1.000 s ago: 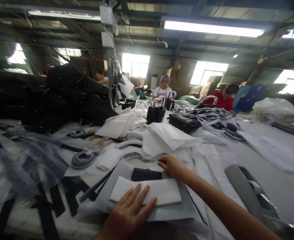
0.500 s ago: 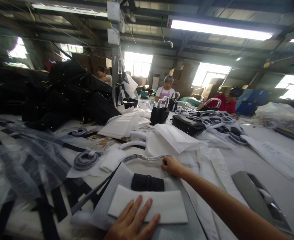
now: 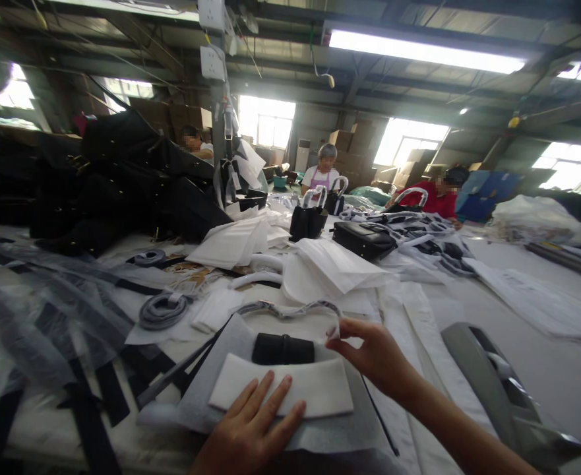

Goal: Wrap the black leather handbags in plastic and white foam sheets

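Observation:
My left hand (image 3: 258, 425) lies flat with spread fingers on a white padding sheet (image 3: 283, 386). That sheet rests over a bag wrapped in thin white paper (image 3: 196, 389), partly covering a black flap or strap piece (image 3: 283, 348). A plastic-wrapped handle (image 3: 270, 305) arches behind the bag. At its right end, my right hand (image 3: 364, 349) pinches a small white piece of wrapping (image 3: 334, 330) between thumb and fingers. How that piece joins the handle or paper is unclear.
A grey tape dispenser (image 3: 502, 389) stands at the right. Coiled straps (image 3: 164, 310) and plastic-covered black strips (image 3: 37, 323) lie left. Beyond are white sheets (image 3: 330, 267), a black bag (image 3: 364, 239) and a heap of black bags (image 3: 122, 178). Several people work at the back.
My right hand has come off the top of the handle and turned to a pinch at its right end. The handle now arches higher there. My left hand stays on the sheet.

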Demonstrator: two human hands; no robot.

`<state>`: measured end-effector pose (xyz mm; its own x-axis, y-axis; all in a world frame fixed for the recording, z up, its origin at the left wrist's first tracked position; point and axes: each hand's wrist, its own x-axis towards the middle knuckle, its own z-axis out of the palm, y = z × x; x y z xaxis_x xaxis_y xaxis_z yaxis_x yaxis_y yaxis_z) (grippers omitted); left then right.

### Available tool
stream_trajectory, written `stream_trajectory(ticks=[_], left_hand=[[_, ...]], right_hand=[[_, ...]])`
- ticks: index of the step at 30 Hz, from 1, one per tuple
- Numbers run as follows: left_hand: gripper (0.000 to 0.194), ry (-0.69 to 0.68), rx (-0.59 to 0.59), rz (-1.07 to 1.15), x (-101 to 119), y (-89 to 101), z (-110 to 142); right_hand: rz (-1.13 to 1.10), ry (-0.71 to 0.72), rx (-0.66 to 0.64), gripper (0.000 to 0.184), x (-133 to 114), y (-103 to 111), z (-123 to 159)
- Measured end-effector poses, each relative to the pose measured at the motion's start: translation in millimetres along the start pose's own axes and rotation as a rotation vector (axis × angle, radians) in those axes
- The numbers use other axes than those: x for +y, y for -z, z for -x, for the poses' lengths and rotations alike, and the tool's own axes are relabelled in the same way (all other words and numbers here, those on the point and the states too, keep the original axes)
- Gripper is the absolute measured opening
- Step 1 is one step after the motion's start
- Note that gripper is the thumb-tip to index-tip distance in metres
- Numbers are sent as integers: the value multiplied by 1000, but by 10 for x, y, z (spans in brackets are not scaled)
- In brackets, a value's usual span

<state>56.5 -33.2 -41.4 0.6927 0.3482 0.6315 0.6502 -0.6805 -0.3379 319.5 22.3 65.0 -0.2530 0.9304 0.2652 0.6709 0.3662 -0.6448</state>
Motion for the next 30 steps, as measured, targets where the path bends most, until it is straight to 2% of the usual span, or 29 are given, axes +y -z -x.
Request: stream_trajectory(ticks=[4,11,16,19,21,23,25,28,30], left_hand=[[44,17,-19,42,11,-14,11],[45,-27,-126,67,7,12,13],[53,-121,-355,134,-11,159,-124],[61,-97,-519,280,-4,301,-332],[58,-93,-583,369,13,321,-452],[44,-103,-578,423,40,255,-495],[34,-95,-503,425,78,140,-451],[41,-70,-350,329,147,1,-321],[46,-87,-297,260,187,-26,-272]], right_hand=[[66,125,-13,12,-74,-130,368],[317,208,54,24,112,-416,746],[334,211,72,25,240,-533,847],[332,231,85,26,264,-553,847],[317,227,93,26,270,-563,855],[288,217,103,25,274,-573,873],[241,211,119,24,272,-569,884],[104,163,133,20,260,-500,857],[4,110,106,17,254,-400,802]])
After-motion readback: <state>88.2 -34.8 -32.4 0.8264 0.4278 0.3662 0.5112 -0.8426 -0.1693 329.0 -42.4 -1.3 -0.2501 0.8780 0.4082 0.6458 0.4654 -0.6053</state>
